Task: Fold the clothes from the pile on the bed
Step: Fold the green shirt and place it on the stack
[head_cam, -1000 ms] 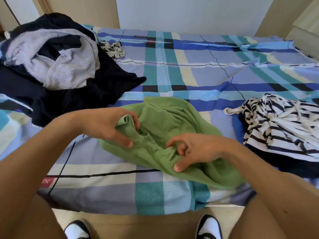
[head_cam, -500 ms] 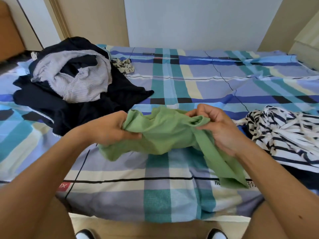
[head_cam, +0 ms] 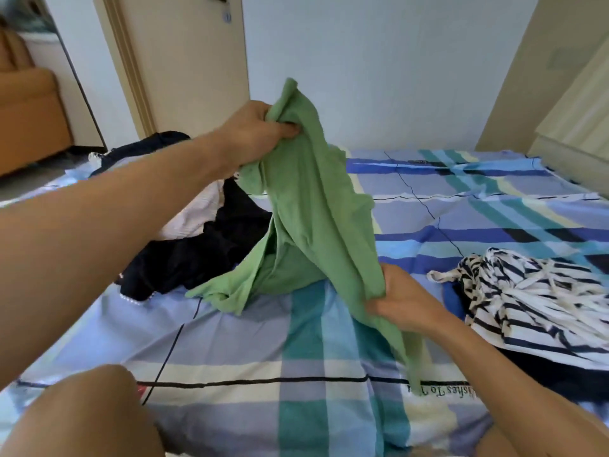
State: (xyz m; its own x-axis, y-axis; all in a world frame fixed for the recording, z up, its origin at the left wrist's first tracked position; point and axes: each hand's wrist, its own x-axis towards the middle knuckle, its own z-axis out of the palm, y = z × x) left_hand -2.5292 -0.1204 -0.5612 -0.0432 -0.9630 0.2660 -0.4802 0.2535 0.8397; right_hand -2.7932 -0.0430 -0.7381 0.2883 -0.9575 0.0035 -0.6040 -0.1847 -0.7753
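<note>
The soft green knit garment (head_cam: 313, 209) hangs in the air above the near half of the checked blue, teal and cream bed (head_cam: 230, 341), held by 2 bare hands. The left hand (head_cam: 260, 130) is the higher one, with its fingers curled round a bunched upper edge of the green cloth, and a peak of fabric stands up above its knuckles. The right hand (head_cam: 398, 301) is lower and nearer the bed's near edge. Its fingers and thumb close on a fold at the garment's right side. Between the 2 grips the cloth runs in a slanted sheet. A loose flap trails down to the left and touches the bed cover, and a narrow strip hangs below the right hand towards the near edge, ending by a line of embroidered lettering.

Towards the bed's left edge lies a heap of black clothing (head_cam: 197, 255) with a pale grey-white striped piece (head_cam: 194, 216) on top of it, partly hidden behind the left forearm. By the right edge a crumpled black-and-white striped garment (head_cam: 534, 298) rests on darker fabric. A bare knee (head_cam: 92, 413) shows at the near left corner. Beyond the far edge stand a cream door (head_cam: 191, 61) and a plain pale wall.
</note>
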